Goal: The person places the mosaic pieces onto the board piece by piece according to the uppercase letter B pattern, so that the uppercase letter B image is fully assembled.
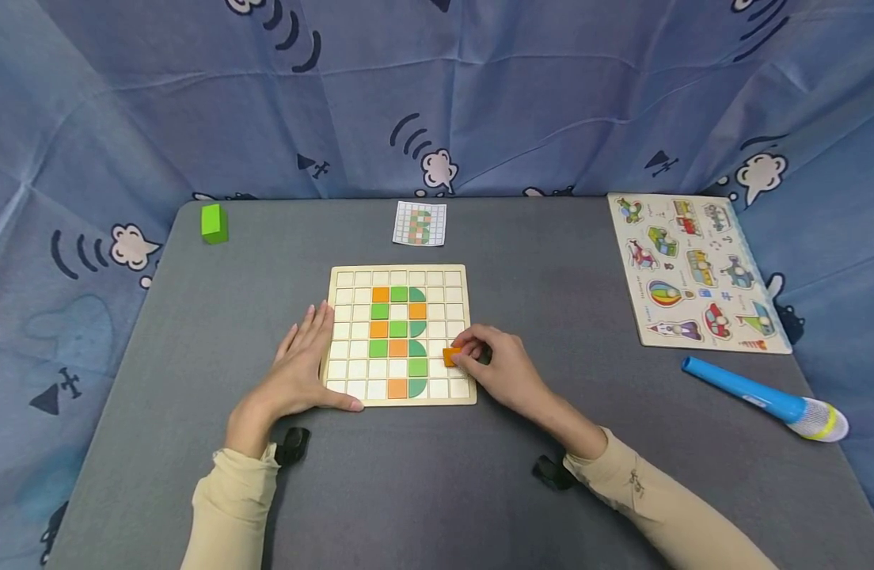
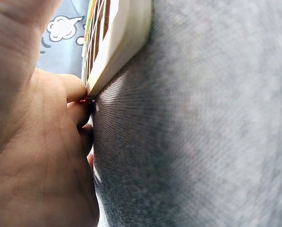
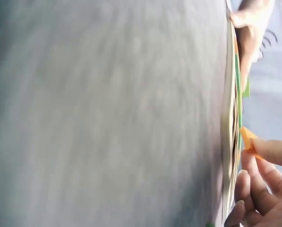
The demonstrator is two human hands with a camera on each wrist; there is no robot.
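A pale wooden grid board (image 1: 399,402) lies mid-table, with orange, green and curved dark-green tiles (image 1: 417,348) set in its middle columns. My left hand (image 1: 298,372) rests along the board's left side, fingers stretched out and thumb at the lower left corner. In the left wrist view, fingers (image 2: 77,90) touch the board's edge. My right hand (image 1: 504,368) pinches an orange square tile (image 1: 450,357) between thumb and fingertips, over the right columns. From the right wrist, that tile (image 3: 248,141) appears tilted, with one corner toward the board.
Behind the board lies a small printed pattern card (image 1: 419,223). A green block (image 1: 214,224) stands at the back left. On the right are a picture puzzle board (image 1: 701,273) and a blue toy microphone (image 1: 758,396). A blue patterned cloth (image 1: 522,103) hangs behind the table.
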